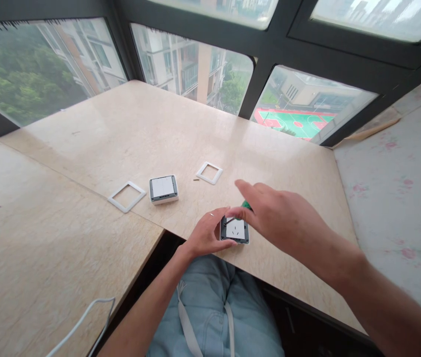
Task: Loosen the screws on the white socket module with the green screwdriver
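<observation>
A wall socket (236,229) with a white face and dark grey frame sits in a white box at the counter's front edge. My left hand (209,232) grips it from the left side, thumb at the near edge and fingers at the far one. In my right hand (266,206) is a screwdriver (246,204) with a green handle, mostly hidden by the fingers. Its thin shaft slants down to the left side of the socket's frame, where a screw hole appears to be. The tip's exact seat is too small to make out.
To the left stands a wall switch (163,188) on its white box. Two white cover frames (127,197) lie flat on the stone counter (84,144), one beside a small screw (196,179). A white cable (80,320) crosses the lower left. Windows border the back.
</observation>
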Demonstrator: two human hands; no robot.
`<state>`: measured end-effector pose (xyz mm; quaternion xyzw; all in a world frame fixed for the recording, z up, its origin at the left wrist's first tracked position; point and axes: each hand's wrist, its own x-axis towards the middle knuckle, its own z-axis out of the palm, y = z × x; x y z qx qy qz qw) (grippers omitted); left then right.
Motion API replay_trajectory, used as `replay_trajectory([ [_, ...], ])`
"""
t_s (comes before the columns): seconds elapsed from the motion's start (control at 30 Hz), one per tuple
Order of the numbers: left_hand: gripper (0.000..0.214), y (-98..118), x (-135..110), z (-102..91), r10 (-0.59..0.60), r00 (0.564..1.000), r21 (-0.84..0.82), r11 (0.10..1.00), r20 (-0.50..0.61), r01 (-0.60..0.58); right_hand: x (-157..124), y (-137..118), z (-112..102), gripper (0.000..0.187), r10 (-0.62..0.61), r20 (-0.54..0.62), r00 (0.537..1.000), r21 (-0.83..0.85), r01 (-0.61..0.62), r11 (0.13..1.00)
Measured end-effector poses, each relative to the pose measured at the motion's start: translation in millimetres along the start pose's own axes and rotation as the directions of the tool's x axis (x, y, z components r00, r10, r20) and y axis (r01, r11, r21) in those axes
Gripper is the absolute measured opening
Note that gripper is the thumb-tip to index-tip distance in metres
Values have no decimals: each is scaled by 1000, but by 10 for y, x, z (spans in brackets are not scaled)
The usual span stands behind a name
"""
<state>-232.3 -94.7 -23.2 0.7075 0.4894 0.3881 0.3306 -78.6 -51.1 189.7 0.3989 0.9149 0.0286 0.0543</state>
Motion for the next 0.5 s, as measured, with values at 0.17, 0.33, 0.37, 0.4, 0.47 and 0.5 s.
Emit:
replay_trajectory([
  [0.17, 91, -23, -5, 11, 33, 999, -10, 999, -17, -33, 9, 124, 0, 17, -50, -3, 999, 22, 50, 999],
  [0.33, 82, 11, 6, 13, 37, 999, -13, 999, -31, -37, -85, 163, -16, 28, -395, -71, 916, 340, 394, 854],
  [0.37, 81, 17, 9, 10, 32, 999, -19, 999, -34, -33, -82, 138, -11, 25, -376, -76, 924, 336, 378, 863],
  [0.4, 80, 22, 12, 5, 34, 999, -25, 999, -34, -35, -68, 107, 0, 23, -335, -69, 940, 315, 340, 886],
  [0.47, 80, 28, 18, -10, 44, 999, -40, 998, -31, -45, -16, 39, 34, 21, -177, -43, 983, 202, 182, 962],
  [0.5, 80, 31, 22, -19, 52, 998, -48, 997, -26, -54, 17, 5, 55, 24, -55, -34, 998, 107, 59, 992],
])
